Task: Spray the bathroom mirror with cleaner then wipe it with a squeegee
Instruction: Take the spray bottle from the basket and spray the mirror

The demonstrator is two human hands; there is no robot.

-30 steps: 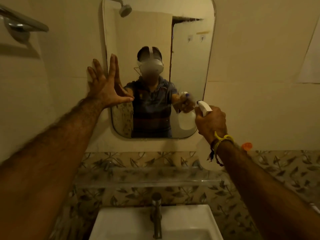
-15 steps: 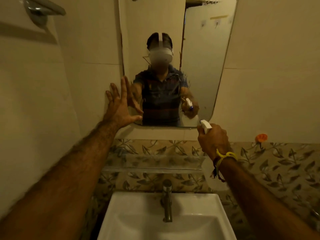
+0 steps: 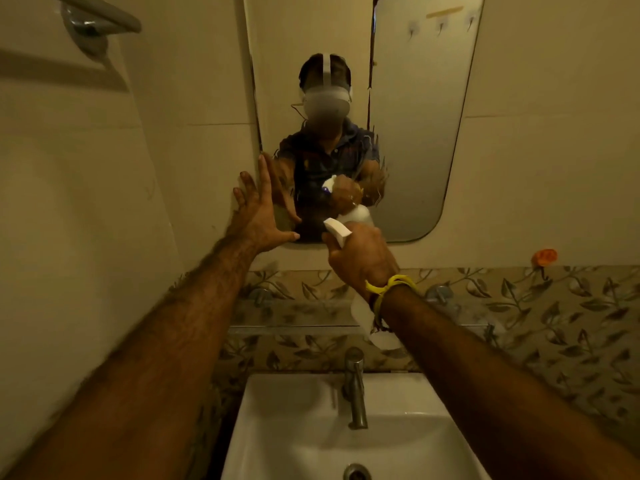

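Note:
The bathroom mirror (image 3: pixel 415 116) hangs on the tiled wall above the basin, with wet droplets on its lower middle. My left hand (image 3: pixel 258 211) presses flat with spread fingers on the mirror's lower left edge. My right hand (image 3: pixel 360 254) grips a white spray bottle (image 3: pixel 337 230); its nozzle points at the lower glass, close to it. The bottle's body shows below my wrist. No squeegee is in view.
A white basin (image 3: pixel 304 427) with a chrome tap (image 3: pixel 355 386) sits directly below. A glass shelf (image 3: pixel 294 320) runs along the leaf-patterned tiles. A metal towel bar (image 3: pixel 100 19) is on the left wall, and an orange hook (image 3: pixel 544 257) on the right.
My view has dropped and shifted, so the mirror sits higher in frame. My left hand slid down the mirror's left edge. My right hand moved the bottle left, toward the lower middle of the glass.

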